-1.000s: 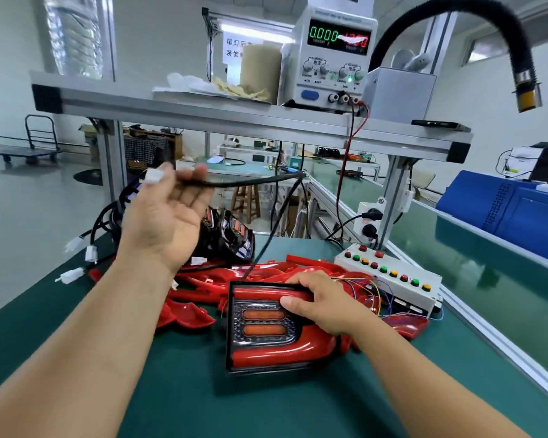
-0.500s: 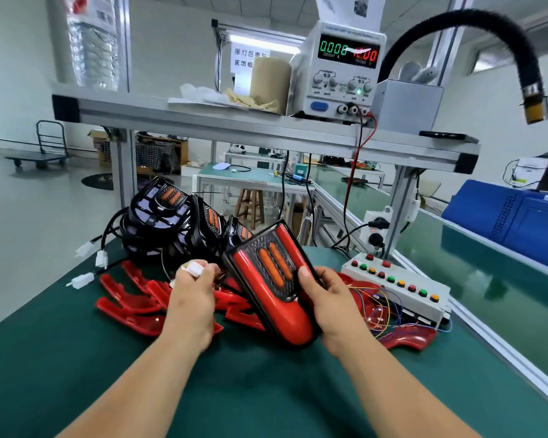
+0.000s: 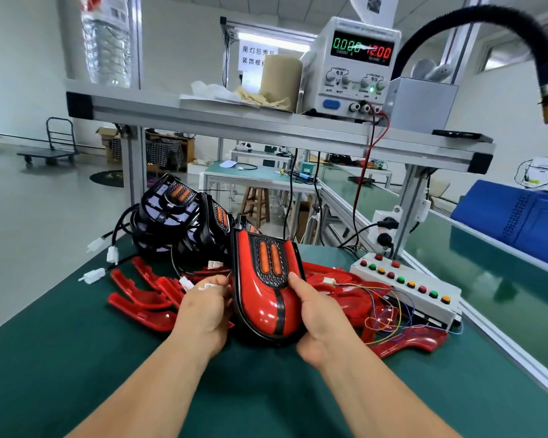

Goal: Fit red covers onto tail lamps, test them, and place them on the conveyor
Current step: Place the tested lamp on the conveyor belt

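Right hand [image 3: 320, 314] grips lamp [image 3: 266, 298] upright, centre; left hand [image 3: 203, 314] pinches plug [image 3: 207, 286]; test socket [image 3: 329, 281] lies across lamp, rightward

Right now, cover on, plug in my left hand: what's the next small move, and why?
Probably bring the white plug in the left hand to the tester's connector and mate them: the tail lamp in the right hand looks covered, and the power supply reads zero amps.

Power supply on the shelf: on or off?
On. The power supply display is lit, reading 0.000 in green and 12.00 in red.
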The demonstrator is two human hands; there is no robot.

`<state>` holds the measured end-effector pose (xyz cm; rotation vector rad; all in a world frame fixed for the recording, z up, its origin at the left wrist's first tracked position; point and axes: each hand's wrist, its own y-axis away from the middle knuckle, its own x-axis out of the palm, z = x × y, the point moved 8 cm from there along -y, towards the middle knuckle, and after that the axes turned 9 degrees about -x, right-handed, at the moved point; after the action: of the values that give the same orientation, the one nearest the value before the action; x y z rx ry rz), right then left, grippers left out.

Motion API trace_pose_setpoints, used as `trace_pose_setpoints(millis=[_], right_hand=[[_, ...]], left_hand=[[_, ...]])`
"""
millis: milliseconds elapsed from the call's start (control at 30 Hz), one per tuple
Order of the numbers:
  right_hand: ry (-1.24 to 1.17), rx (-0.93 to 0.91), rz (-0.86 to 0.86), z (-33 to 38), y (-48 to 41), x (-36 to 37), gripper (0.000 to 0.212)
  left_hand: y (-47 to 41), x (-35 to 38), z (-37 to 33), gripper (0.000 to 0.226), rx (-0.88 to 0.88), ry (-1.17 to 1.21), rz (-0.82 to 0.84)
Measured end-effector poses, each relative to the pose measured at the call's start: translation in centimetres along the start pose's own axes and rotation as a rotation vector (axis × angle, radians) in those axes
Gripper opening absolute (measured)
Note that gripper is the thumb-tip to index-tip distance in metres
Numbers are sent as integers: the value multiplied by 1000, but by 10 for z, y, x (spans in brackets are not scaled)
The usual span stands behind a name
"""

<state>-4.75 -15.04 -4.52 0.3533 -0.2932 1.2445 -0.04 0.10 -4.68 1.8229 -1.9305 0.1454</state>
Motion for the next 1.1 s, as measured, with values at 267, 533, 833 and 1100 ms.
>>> trace_pose_setpoints(millis=[267,533,833,1100], right_hand=[[-86,-36,9,-5,7,3,32],[-174,-235,32,14,7,5,35],[-252,-172,165,3,5,24,70],[-285,-86,192,0,0,25,64]], left_hand=[[-2,2,-2,41,39,152,60],[9,23,5,43,-21,374,264],[1,6,12,39,-213,393,175],[-1,8,-2,80,35,304,218]])
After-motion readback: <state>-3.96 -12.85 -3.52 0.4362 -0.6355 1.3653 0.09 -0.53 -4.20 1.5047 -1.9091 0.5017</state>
